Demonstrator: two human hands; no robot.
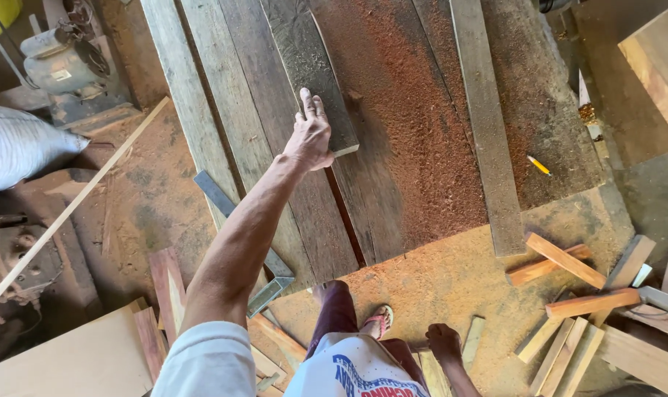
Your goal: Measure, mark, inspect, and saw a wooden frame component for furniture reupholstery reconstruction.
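My left hand (310, 134) reaches out over a workbench and lies on the near end of a short grey weathered plank (304, 59). The fingers are flat on top of it and the thumb is at its end edge. The plank lies lengthwise on wider grey boards (224, 110), next to a board covered in reddish sawdust (407, 132). My right hand (443, 340) hangs low by my hip, fingers curled, with nothing seen in it. My foot in a sandal (378, 320) stands on the sawdust-strewn floor.
A metal carpenter's square (235, 213) hangs off the bench's left edge. A yellow pencil (538, 165) lies at the right. A narrow plank (488, 125) crosses the bench. Offcuts (569, 283) litter the floor on the right. A motor (62, 62), white sack (18, 143) and long thin strip (69, 209) are on the left.
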